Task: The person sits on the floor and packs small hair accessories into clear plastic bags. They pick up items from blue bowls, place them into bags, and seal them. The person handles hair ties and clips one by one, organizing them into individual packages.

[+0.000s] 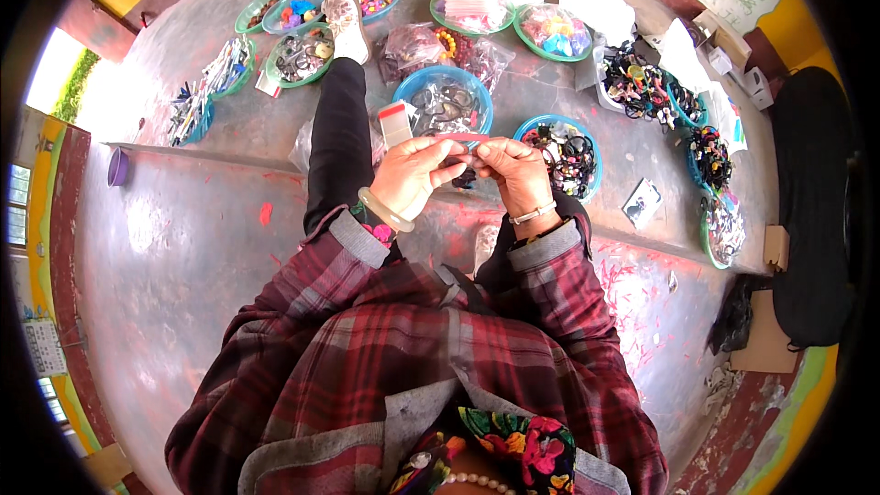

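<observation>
In front of my body, my left hand [409,178] and my right hand [519,174] are raised close together, fingertips nearly meeting. Both hands are closed in a pinch on a narrow red strip [460,137] that runs between them. Something small and dark shows under the strip between the fingers; its kind is too small to make out. Just beyond my left hand is a white card with a red top [396,125]; whether that hand touches it I cannot tell. Behind the fingers stands a blue basin [489,103] of small bagged items.
A blue basket [598,160] of dark hair ties stands to the right. Several more basins line the raised floor, with a green basin [587,57] at the back. A white-and-dark card [642,203] lies at right. Red scraps [632,298] litter the lower floor beyond the step edge.
</observation>
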